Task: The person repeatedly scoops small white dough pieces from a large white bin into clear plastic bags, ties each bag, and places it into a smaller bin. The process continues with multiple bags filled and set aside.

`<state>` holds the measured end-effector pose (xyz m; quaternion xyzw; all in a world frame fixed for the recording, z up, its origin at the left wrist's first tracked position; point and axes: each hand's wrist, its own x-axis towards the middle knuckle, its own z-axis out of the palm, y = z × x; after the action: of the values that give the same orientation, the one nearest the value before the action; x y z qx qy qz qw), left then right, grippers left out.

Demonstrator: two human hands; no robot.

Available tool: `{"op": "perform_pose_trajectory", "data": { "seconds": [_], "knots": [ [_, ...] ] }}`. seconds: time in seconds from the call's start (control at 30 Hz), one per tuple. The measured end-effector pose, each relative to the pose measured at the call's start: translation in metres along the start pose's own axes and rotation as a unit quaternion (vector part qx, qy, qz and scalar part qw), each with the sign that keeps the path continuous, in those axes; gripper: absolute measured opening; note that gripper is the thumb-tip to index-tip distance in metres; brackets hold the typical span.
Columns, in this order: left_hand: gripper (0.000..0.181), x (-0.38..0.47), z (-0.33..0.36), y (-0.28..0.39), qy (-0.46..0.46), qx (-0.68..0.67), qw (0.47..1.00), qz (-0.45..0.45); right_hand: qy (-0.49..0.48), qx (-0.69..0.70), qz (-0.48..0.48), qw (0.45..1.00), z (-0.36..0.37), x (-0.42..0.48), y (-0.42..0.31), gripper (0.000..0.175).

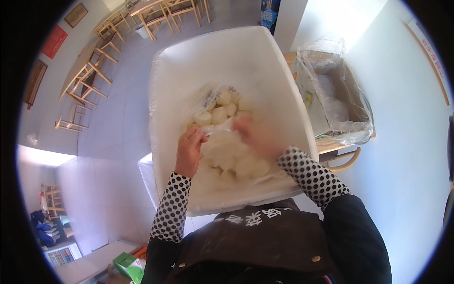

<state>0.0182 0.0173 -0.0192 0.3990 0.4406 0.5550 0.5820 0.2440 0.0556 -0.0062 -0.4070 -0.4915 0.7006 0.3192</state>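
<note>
A deep white foam box [280, 81] stands before me. Inside it, pale rounded pieces of food [219, 115], perhaps steamed buns, lie piled in a clear plastic bag [212, 96] that bears dark writing. My left hand [189, 147] pinches the edge of the plastic between thumb and fingers, above the pile. Opposite it, my right hand [250, 131] is blurred, with a stretch of the plastic running from it to the left hand. More pale pieces [244, 165] show hazily beneath the film, nearer to me.
On the right, a plastic-lined cardboard box [330, 96] rests on a wooden surface [333, 145] with a curved chair part [347, 159] below. Wooden tables and chairs [85, 74] line the far left. A green-and-white carton [128, 266] sits on a counter [95, 257] at lower left.
</note>
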Motion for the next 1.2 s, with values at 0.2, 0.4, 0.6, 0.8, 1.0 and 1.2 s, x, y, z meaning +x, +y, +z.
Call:
{"op": "perform_pose_trajectory", "data": {
  "seconds": [0.2, 0.4, 0.6, 0.8, 1.0, 1.2],
  "knots": [
    [0.026, 0.004, -0.019, 0.003, 0.079, -0.227, 0.965, -0.103, 0.051, 0.361, 0.118, 0.924, -0.024, 0.007, -0.008, 0.017],
    [0.013, 0.001, -0.013, 0.017, -0.078, -0.324, 0.941, -0.058, 0.049, 0.371, 0.11, 0.921, -0.018, 0.006, -0.02, 0.016],
    [0.052, -0.007, 0.008, 0.032, -0.149, 0.002, 0.982, -0.116, -0.095, 0.032, 0.006, 0.995, 0.002, -0.012, -0.043, 0.025],
    [0.048, -0.011, 0.023, 0.016, -0.212, 0.225, 0.95, 0.043, -0.274, -0.153, 0.015, 0.949, 0.008, -0.005, -0.029, 0.021],
    [0.023, -0.015, 0.029, 0.017, -0.177, 0.214, 0.957, 0.09, -0.27, -0.108, 0.125, 0.949, 0.017, -0.016, -0.056, 0.013],
    [0.016, -0.009, 0.022, 0.02, -0.02, 0.13, 0.988, 0.075, -0.09, 0.044, 0.059, 0.993, 0.005, 0.0, -0.012, 0.012]
  ]
}}
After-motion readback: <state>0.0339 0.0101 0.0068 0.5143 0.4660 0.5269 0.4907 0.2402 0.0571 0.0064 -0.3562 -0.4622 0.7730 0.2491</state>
